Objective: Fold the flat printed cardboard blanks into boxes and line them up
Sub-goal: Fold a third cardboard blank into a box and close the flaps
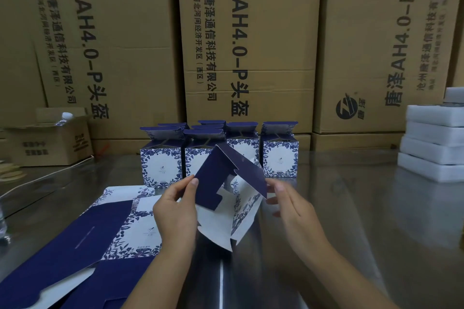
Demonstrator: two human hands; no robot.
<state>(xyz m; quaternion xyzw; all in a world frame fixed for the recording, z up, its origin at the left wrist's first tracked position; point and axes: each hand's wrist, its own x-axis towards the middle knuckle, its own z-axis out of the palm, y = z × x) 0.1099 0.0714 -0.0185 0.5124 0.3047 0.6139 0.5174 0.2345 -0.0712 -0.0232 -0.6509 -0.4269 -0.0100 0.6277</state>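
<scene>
Over table [351,208], left hand [175,211] and right hand [288,206] grip blank [226,175].

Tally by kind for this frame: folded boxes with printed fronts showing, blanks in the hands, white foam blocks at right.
Folded boxes, fronts showing: 4
Blank, held by left hand and right hand: 1
White foam blocks: 5, topmost cut off
Total: 10

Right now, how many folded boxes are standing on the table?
6 boxes at least: four in the front row, plus flaps of two or more behind the left pair; others may be hidden.
</scene>
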